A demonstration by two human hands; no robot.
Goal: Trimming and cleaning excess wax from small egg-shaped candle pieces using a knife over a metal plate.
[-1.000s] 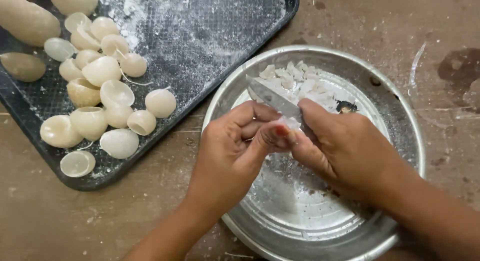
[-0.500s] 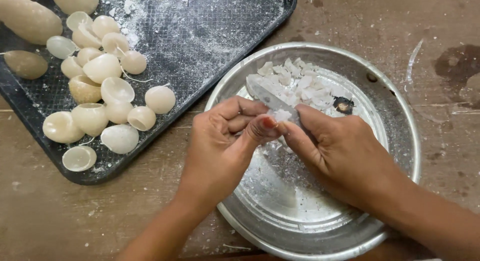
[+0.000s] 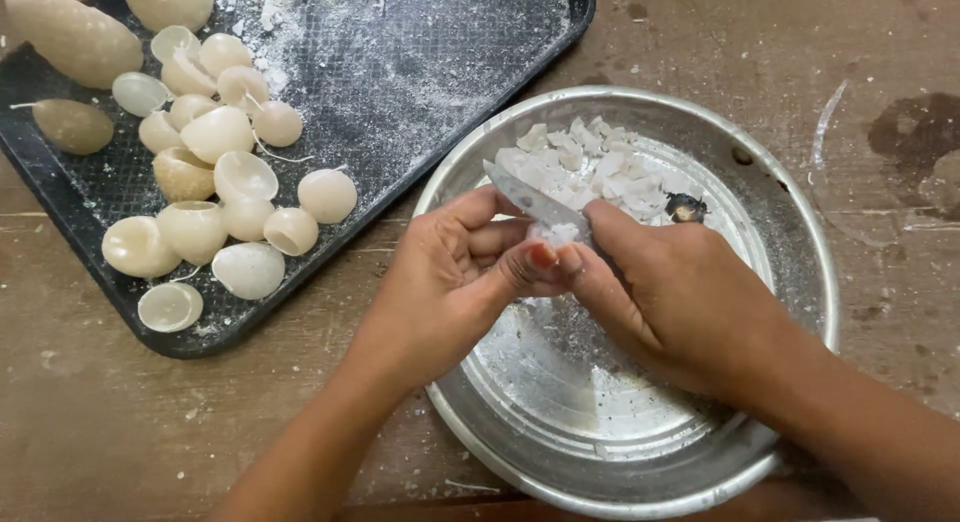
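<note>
My left hand (image 3: 455, 272) and my right hand (image 3: 675, 292) meet over a round metal pan (image 3: 790, 212). My right hand grips a small knife (image 3: 525, 194) whose blade points up and left. My left hand pinches a small white piece (image 3: 560, 234) against the blade; most of that piece is hidden by my fingers. A pile of white flakes (image 3: 590, 167) lies at the far side of the pan, with a small dark bit (image 3: 686, 208) beside it.
A black tray (image 3: 450, 62) dusted with white powder sits at the upper left and holds several cream-coloured hollow half shells (image 3: 225, 182) and larger oval shapes (image 3: 75, 37). Everything rests on a stained brown wooden table (image 3: 880, 72).
Both hands have stayed together over the pan and shifted slightly. The knife blade has worked against the piece between my fingers. The tray and shells have not moved.
</note>
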